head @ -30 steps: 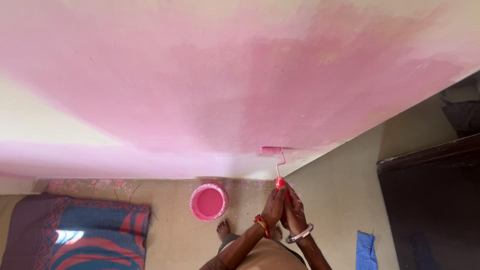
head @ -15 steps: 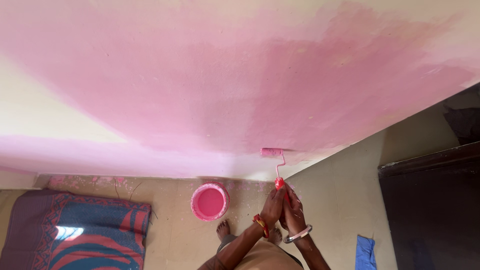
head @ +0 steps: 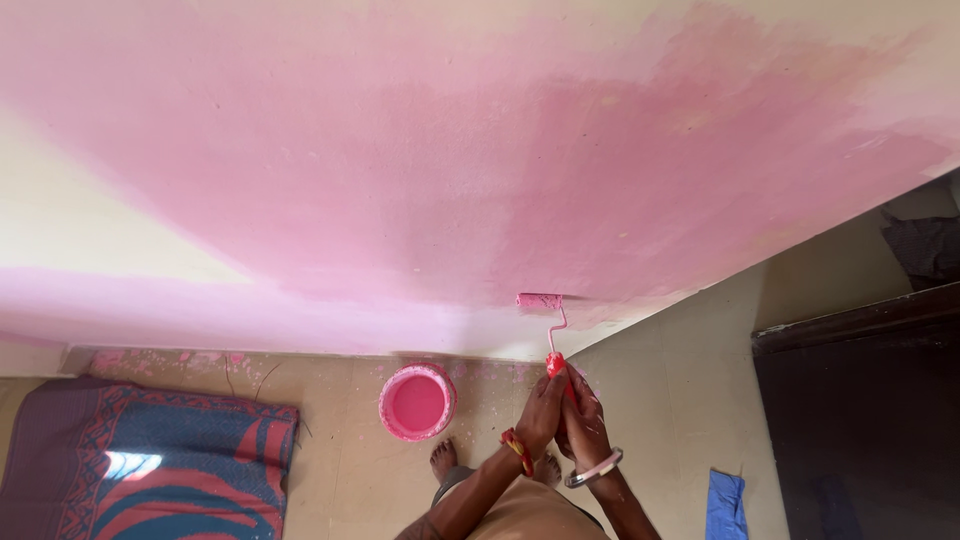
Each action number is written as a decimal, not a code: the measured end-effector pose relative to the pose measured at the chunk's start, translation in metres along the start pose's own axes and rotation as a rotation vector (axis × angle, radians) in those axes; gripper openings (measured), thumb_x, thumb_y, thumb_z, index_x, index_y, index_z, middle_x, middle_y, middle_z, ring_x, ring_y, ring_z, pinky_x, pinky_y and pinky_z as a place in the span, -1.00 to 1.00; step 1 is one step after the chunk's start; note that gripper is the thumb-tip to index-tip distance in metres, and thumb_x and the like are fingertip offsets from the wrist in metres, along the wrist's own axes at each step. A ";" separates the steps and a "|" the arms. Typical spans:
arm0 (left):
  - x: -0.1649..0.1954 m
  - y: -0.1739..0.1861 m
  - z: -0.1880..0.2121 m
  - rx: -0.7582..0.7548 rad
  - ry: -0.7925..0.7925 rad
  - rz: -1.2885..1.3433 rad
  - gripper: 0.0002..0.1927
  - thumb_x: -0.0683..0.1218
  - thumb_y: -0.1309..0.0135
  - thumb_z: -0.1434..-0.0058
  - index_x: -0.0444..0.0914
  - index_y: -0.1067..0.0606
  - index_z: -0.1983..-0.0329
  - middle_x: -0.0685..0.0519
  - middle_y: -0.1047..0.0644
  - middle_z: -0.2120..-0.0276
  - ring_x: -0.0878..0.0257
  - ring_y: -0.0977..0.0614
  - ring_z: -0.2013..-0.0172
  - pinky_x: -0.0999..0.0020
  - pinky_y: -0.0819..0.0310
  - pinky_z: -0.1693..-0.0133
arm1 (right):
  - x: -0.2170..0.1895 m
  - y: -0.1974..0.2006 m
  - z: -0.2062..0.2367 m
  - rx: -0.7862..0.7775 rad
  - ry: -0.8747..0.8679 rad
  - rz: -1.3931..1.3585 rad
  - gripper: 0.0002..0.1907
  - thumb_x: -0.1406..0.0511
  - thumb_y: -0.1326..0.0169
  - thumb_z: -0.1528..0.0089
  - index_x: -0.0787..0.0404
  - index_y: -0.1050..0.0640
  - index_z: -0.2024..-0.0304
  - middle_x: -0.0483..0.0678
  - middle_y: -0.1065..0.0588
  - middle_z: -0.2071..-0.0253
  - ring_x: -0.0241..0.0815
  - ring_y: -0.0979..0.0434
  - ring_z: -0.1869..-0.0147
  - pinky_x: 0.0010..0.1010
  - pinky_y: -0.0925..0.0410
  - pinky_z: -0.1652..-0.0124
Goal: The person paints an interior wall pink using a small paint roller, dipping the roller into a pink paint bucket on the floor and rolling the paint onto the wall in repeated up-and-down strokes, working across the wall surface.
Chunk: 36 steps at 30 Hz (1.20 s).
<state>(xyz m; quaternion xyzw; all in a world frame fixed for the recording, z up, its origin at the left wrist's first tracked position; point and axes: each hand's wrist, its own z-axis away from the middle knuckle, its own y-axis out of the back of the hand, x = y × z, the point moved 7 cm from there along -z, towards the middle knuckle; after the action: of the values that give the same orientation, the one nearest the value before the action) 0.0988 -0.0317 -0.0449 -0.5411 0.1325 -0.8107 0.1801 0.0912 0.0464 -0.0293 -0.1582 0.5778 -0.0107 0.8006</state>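
Note:
My left hand [head: 541,408], with a red bangle at the wrist, and my right hand [head: 585,432], with a silver bangle, are both closed around the red handle [head: 555,364] of a small paint roller. The pink roller head [head: 540,300] lies against the wall [head: 420,180] near its lower part. The wall is covered with uneven pink paint, and cream patches remain at the left and the top right. A round pink bucket of pink paint [head: 417,402] stands on the floor just left of my hands. My bare feet [head: 445,460] show below it.
A patterned red and blue mat [head: 150,470] lies on the tiled floor at the left, with pink paint spatter along the wall's foot. A blue cloth [head: 725,505] lies on the floor at the right. Dark furniture [head: 860,400] stands at the right edge.

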 end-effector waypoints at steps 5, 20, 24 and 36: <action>-0.012 0.016 -0.012 0.042 0.172 0.090 -0.60 0.11 0.26 -0.41 -0.31 -0.40 0.23 -0.05 -0.49 0.41 0.12 -0.48 0.42 0.16 -0.41 0.33 | 0.006 -0.002 -0.003 0.032 -0.111 0.352 -0.45 0.14 0.16 -0.42 0.15 -0.31 -0.43 -0.08 -0.48 0.40 -0.46 -0.25 0.64 -0.57 -0.18 0.67; -0.001 0.032 -0.009 0.145 0.119 0.062 -0.60 0.11 0.20 -0.40 -0.30 -0.46 0.09 -0.02 -0.53 0.22 0.23 -0.52 0.22 0.30 -0.44 0.07 | 0.017 -0.008 -0.002 0.024 -0.224 0.284 -0.39 0.10 0.11 -0.51 0.08 -0.27 -0.59 0.21 -0.27 0.33 -0.22 -0.19 0.53 -0.41 -0.15 0.61; 0.010 0.017 0.010 0.050 0.133 0.013 -0.53 0.16 0.29 -0.43 -0.33 -0.40 0.14 -0.08 -0.49 0.33 0.14 -0.48 0.33 0.18 -0.45 0.21 | 0.005 -0.008 0.000 0.015 -0.089 0.281 -0.41 0.16 0.09 -0.47 0.21 -0.29 -0.52 0.48 -0.36 -0.05 0.04 -0.26 0.08 -0.18 -0.21 0.17; 0.023 0.019 0.024 0.078 -0.037 -0.092 -0.51 0.19 0.22 -0.44 -0.34 -0.43 0.11 0.00 -0.48 0.29 0.27 -0.43 0.25 0.32 -0.39 0.10 | -0.021 -0.024 0.023 -0.007 0.135 0.425 -0.44 0.16 0.15 -0.42 0.24 -0.28 -0.43 0.11 -0.45 -0.25 -0.17 -0.44 -0.21 -0.43 -0.33 -0.11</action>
<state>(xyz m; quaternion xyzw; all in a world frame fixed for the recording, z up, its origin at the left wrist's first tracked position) 0.1155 -0.0591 -0.0249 -0.5539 0.0724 -0.8126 0.1662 0.1097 0.0336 0.0031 -0.0344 0.6503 0.1497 0.7440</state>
